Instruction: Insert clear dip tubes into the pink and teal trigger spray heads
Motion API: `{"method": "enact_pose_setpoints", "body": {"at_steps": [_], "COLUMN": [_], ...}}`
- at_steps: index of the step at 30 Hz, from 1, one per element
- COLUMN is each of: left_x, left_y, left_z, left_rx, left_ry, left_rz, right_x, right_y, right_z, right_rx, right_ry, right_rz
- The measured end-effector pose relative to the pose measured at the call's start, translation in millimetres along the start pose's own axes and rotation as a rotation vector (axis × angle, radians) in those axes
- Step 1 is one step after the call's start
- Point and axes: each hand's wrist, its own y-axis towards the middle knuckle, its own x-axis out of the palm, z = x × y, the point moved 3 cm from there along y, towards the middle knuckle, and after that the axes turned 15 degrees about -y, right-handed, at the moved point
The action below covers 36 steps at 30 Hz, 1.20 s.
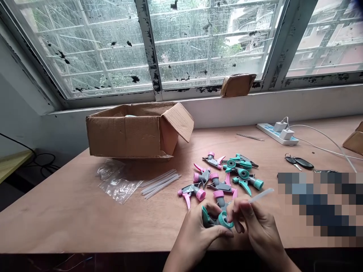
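Observation:
My left hand [198, 228] is closed around a teal and grey spray trigger head [226, 220], its ring-shaped collar turned toward my right hand. Pinched between the thumb and fingers of my right hand [255, 219] is a thin translucent plastic tube [262, 195], which sticks out up and to the right. The right fingertips are close to the teal collar; whether they touch it I cannot tell. Just beyond my hands lie several pink and grey spray trigger heads [190, 193] and several teal ones [243, 173]. More translucent tubes [160, 183] lie in a bundle farther left.
An open cardboard box [124, 136] stands at the back left, with clear plastic bags [120, 187] in front of it. Tweezers [250, 137], a power strip [279, 134] with chargers and cables, and keys [299, 162] are at the back right. The wooden table's front edge is close to me.

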Motion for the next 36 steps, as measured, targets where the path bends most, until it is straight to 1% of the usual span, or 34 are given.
{"method": "enact_pose_setpoints", "body": {"at_steps": [2, 5, 8, 11, 15, 20, 25, 26, 29, 31, 33, 36], "left_x": [-0.8, -1.9, -2.1, -0.6, 1.1, 1.9, 3.6, 3.3, 1.4, 0.6, 0.3, 0.0], "left_y": [-0.2, 1.0, 2.0, 1.7, 1.9, 3.6, 3.8, 3.7, 3.1, 2.6, 2.4, 2.7], "left_z": [-1.3, -4.8, -7.1, -6.6, -6.0, -7.3, -5.1, -4.6, -4.1, -5.1, -6.6, -7.9], "left_rx": [0.016, 0.036, 0.062, 0.085, 0.105, 0.139, 0.130, 0.130, 0.159, 0.177, 0.185, 0.193], "left_ry": [0.012, 0.025, -0.003, -0.031, -0.019, -0.033, -0.055, -0.048, -0.021, -0.010, 0.001, 0.020], "left_rz": [-0.012, -0.037, -0.041, -0.048, -0.065, -0.083, -0.080, -0.062, 0.004, 0.016, 0.005, -0.005], "right_x": [-2.0, -4.4, -4.7, -5.2, -6.5, -6.7, -7.1, -7.9, -12.2, -13.9, -12.9, -5.8], "right_y": [0.6, 1.1, 0.7, 0.0, 0.4, 2.6, 7.7, 8.7, 9.6, 9.3, 10.3, 17.0], "right_z": [1.2, 1.1, 0.2, -0.3, 0.2, 3.4, 9.8, 10.2, 7.2, 1.2, -8.7, -28.4], "right_rx": [-0.026, -0.048, -0.065, -0.084, -0.087, -0.062, 0.006, 0.013, 0.013, 0.010, 0.005, -0.004], "right_ry": [0.005, 0.025, 0.040, 0.002, -0.066, -0.029, 0.084, 0.112, 0.223, 0.314, 0.388, 0.499], "right_rz": [-0.030, -0.023, -0.048, -0.072, -0.066, -0.117, -0.200, -0.186, -0.087, -0.073, -0.103, -0.095]}}
